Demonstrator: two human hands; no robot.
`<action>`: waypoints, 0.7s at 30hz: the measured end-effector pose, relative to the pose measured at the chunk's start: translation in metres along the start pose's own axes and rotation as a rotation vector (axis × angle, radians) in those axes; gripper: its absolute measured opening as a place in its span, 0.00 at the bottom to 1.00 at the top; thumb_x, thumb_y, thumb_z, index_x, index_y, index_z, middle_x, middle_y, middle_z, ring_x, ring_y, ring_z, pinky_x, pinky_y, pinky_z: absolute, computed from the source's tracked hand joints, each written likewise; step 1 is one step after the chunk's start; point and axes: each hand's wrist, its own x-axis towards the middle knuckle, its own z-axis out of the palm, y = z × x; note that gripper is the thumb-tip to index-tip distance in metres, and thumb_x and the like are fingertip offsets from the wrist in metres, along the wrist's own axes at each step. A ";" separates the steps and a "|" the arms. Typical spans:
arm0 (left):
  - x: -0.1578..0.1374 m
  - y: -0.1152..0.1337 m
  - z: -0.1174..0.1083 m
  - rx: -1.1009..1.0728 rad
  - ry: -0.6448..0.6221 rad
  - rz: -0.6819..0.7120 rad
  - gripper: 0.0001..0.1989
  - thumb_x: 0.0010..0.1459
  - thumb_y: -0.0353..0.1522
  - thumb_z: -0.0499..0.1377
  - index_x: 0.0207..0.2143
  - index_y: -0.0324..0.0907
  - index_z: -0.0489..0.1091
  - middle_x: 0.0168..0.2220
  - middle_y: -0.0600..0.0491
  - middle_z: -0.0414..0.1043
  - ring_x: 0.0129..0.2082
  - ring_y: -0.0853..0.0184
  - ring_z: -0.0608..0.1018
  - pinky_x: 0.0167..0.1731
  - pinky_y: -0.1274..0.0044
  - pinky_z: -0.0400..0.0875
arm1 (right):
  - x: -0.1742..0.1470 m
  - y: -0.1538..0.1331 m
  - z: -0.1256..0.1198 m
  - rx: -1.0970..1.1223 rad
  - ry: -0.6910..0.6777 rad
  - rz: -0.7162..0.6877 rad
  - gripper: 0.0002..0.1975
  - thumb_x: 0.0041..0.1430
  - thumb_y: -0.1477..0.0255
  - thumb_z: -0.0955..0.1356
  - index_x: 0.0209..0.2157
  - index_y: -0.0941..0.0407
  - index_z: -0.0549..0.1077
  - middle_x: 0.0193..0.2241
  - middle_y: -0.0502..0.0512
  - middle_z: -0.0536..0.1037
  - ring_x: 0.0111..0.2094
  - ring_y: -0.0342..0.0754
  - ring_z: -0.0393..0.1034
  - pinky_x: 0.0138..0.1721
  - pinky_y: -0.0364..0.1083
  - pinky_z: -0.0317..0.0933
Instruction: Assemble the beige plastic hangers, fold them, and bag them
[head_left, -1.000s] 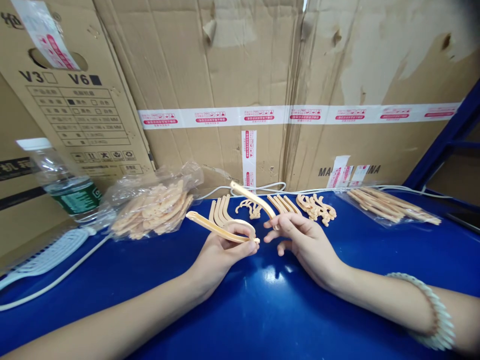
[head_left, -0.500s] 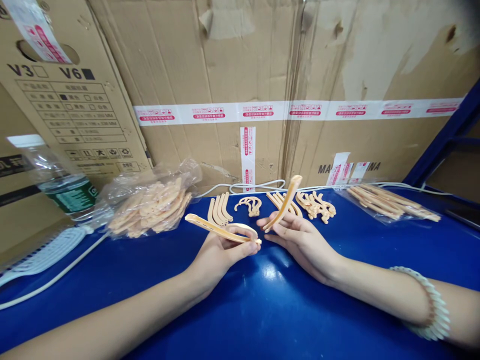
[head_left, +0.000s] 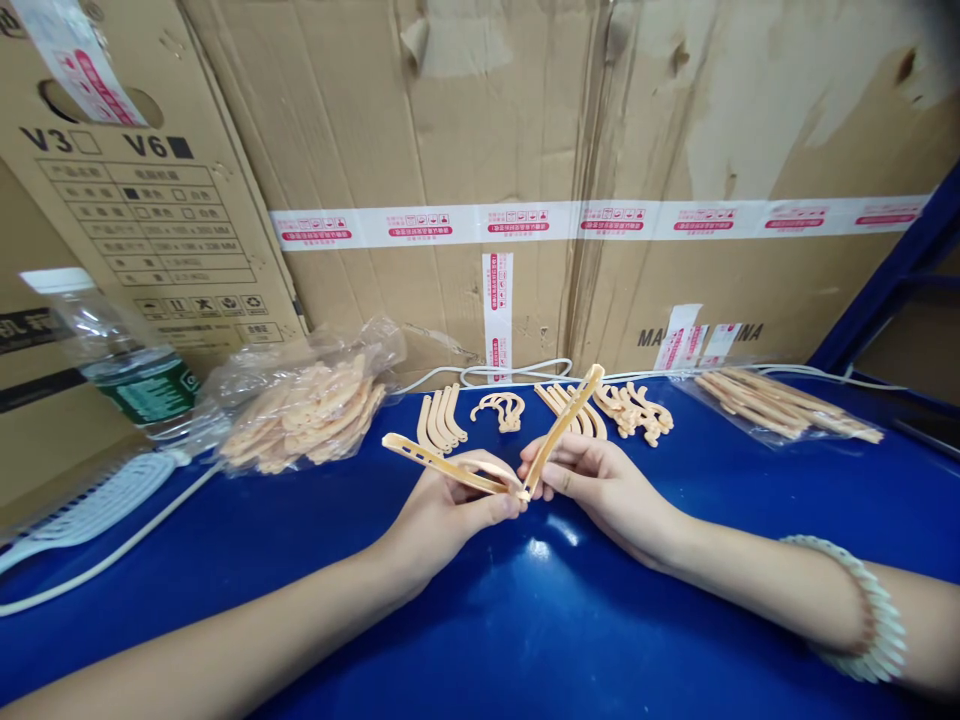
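Curved tan strips (head_left: 564, 425): met at their near ends above the middle of the blue counter (head_left: 585, 640); were clamped in the fingers of left hand (head_left: 431, 520) and right hand (head_left: 604, 480), well left of bagged sticks (head_left: 787, 405).

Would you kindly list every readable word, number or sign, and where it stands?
"V3", empty checkbox: left carton.
"V6", filled checkbox: left carton.
Recycling sign: left carton.
"MA" and "NA", tape patches between: large back carton.
Too small or blurred: printed table, red print on sealing tape, bottle label, lettering on black strip.
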 end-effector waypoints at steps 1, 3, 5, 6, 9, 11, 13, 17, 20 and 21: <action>0.000 0.000 0.000 0.001 -0.001 0.003 0.05 0.47 0.28 0.68 0.28 0.40 0.75 0.28 0.56 0.77 0.30 0.69 0.76 0.36 0.78 0.69 | 0.000 0.000 0.000 0.007 0.008 0.004 0.11 0.53 0.67 0.75 0.38 0.55 0.78 0.29 0.50 0.79 0.30 0.41 0.71 0.34 0.42 0.61; -0.001 -0.001 -0.001 0.006 -0.006 0.009 0.04 0.47 0.28 0.67 0.28 0.40 0.75 0.28 0.55 0.77 0.30 0.69 0.76 0.36 0.78 0.69 | -0.001 0.000 0.000 0.021 0.013 0.009 0.11 0.52 0.67 0.75 0.37 0.55 0.78 0.30 0.50 0.80 0.31 0.41 0.71 0.35 0.42 0.62; -0.002 -0.002 -0.001 0.015 -0.010 0.014 0.04 0.47 0.28 0.67 0.28 0.40 0.75 0.28 0.56 0.77 0.30 0.69 0.76 0.36 0.78 0.69 | -0.001 0.000 -0.001 0.030 0.009 0.012 0.10 0.52 0.68 0.76 0.37 0.55 0.79 0.30 0.50 0.80 0.31 0.41 0.71 0.36 0.42 0.62; -0.001 -0.002 -0.001 0.019 -0.010 0.017 0.04 0.47 0.28 0.67 0.28 0.40 0.75 0.28 0.56 0.76 0.30 0.69 0.76 0.35 0.78 0.68 | -0.001 0.000 -0.001 0.033 0.007 0.011 0.10 0.52 0.68 0.76 0.37 0.55 0.79 0.30 0.50 0.80 0.31 0.41 0.71 0.36 0.42 0.62; -0.001 -0.002 -0.001 0.016 -0.008 0.018 0.05 0.47 0.29 0.68 0.28 0.40 0.75 0.28 0.56 0.76 0.30 0.69 0.75 0.35 0.78 0.68 | -0.001 0.001 -0.003 0.029 0.011 0.011 0.10 0.52 0.68 0.76 0.36 0.55 0.79 0.29 0.50 0.80 0.30 0.41 0.70 0.36 0.42 0.62; 0.000 -0.001 -0.001 0.009 -0.009 0.017 0.05 0.46 0.29 0.68 0.27 0.40 0.75 0.27 0.55 0.76 0.29 0.69 0.75 0.35 0.78 0.68 | 0.000 0.001 -0.003 0.025 0.009 0.013 0.11 0.52 0.67 0.76 0.36 0.56 0.79 0.29 0.50 0.80 0.29 0.40 0.70 0.35 0.42 0.62; 0.000 -0.001 -0.001 0.003 -0.003 0.014 0.05 0.46 0.28 0.69 0.27 0.40 0.76 0.27 0.55 0.76 0.29 0.69 0.76 0.34 0.78 0.69 | 0.000 0.000 -0.003 0.018 0.003 0.016 0.11 0.51 0.67 0.76 0.36 0.56 0.79 0.28 0.49 0.79 0.28 0.39 0.69 0.35 0.41 0.62; 0.000 0.000 -0.001 -0.012 0.026 0.017 0.05 0.44 0.27 0.69 0.26 0.40 0.77 0.26 0.55 0.76 0.29 0.68 0.76 0.35 0.78 0.71 | 0.000 -0.003 0.000 -0.018 -0.015 0.017 0.11 0.52 0.66 0.76 0.35 0.57 0.78 0.26 0.49 0.78 0.28 0.39 0.69 0.34 0.41 0.63; -0.001 0.000 0.000 -0.024 0.046 0.018 0.05 0.44 0.26 0.69 0.26 0.40 0.78 0.26 0.55 0.77 0.28 0.68 0.77 0.35 0.77 0.72 | -0.001 -0.004 0.002 -0.048 -0.025 0.006 0.11 0.52 0.65 0.75 0.35 0.57 0.77 0.27 0.50 0.79 0.28 0.40 0.71 0.35 0.42 0.64; -0.001 0.000 0.000 -0.027 0.051 0.017 0.05 0.44 0.26 0.69 0.26 0.40 0.78 0.26 0.55 0.77 0.28 0.68 0.77 0.35 0.77 0.72 | -0.002 -0.005 0.002 -0.057 -0.023 0.000 0.12 0.52 0.65 0.75 0.35 0.57 0.77 0.27 0.50 0.79 0.29 0.41 0.71 0.35 0.42 0.65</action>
